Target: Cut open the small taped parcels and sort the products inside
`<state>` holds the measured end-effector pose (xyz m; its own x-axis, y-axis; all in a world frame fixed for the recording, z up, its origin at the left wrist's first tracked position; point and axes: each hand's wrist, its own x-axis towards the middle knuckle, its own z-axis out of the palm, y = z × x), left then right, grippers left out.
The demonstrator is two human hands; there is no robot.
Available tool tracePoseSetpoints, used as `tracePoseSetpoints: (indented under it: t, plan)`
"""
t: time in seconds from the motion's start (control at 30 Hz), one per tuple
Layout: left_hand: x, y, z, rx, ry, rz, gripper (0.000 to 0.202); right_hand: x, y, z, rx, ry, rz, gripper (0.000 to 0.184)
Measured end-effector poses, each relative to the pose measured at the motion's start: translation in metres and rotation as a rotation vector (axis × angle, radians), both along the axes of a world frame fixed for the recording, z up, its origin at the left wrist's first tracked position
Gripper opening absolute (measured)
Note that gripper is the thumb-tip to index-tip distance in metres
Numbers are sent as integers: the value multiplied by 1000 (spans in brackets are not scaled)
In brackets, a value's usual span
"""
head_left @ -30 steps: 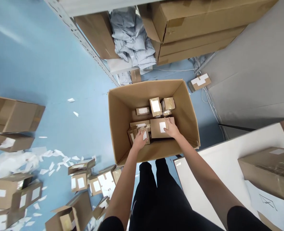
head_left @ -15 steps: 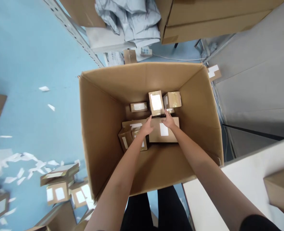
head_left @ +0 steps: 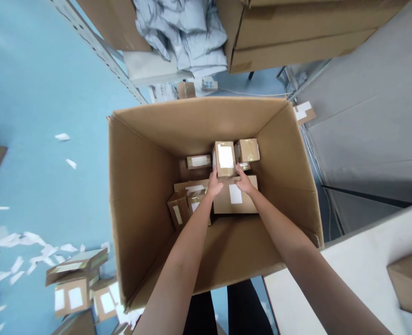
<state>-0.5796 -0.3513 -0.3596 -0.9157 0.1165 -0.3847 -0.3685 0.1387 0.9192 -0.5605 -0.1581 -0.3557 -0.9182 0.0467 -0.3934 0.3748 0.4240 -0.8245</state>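
"Both my hands have moved toward 12 o'clock. A second ago my left hand (head_left: pixel 215 183) was on a small box and my right hand (head_left: pixel 243 181) on the long box (head_left: pixel 235 195); now they meet either side of the box with the large label (head_left: pixel 226 159)."

"Do you have it?"

"Yes, I'm clasping it from both sides, left fingers along its 8 o'clock edge, right along its 4 o'clock. Whether it's off the layer below, I can't tell."

"Where is it inside the large carton (head_left: pixel 139 186)?"

"Just past the middle, between 12 and 1 o'clock, label facing up at me. Its near end overlaps the long box in my view, which lies toward 3."

"And around it?"

"A taped box (head_left: pixel 247 150) close by at 1 o'clock, a little flat box (head_left: pixel 199 161) at 11, and a few small boxes (head_left: pixel 178 211) bunched toward 8, partly behind my left forearm (head_left: pixel 183 265)."

"Outside the carton?"

"Grey bags (head_left: pixel 188 42) on a shelf at 12, a white table (head_left: pixel 296 298) between 4 and 5, labelled boxes (head_left: pixel 73 295) on the floor (head_left: pixel 45 181) at 8, and paper scraps (head_left: pixel 34 237) well out past them, nearer 9."
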Motion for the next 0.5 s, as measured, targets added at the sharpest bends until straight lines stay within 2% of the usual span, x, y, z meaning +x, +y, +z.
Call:
tracePoseSetpoints:
  t: [0.1, 0.23, 0.4, 0.5]
  plan:
    - [6, -1, 35, -70, -8, 3, 96, 7, -8, 29, -29, 71, -75, 94]
    - [18, -5, 89, -182, -6, 65, 85, 19, -25, 78, 54, 171, -184, 76]
    - [61, -25, 166, -284, 114, 100, 60, 58, -49, 165, 169, 263, -158, 45]
    - [96, -41, 214, -280, 245, 137, 47, 88, -65, 222, 235, 324, -154, 37]
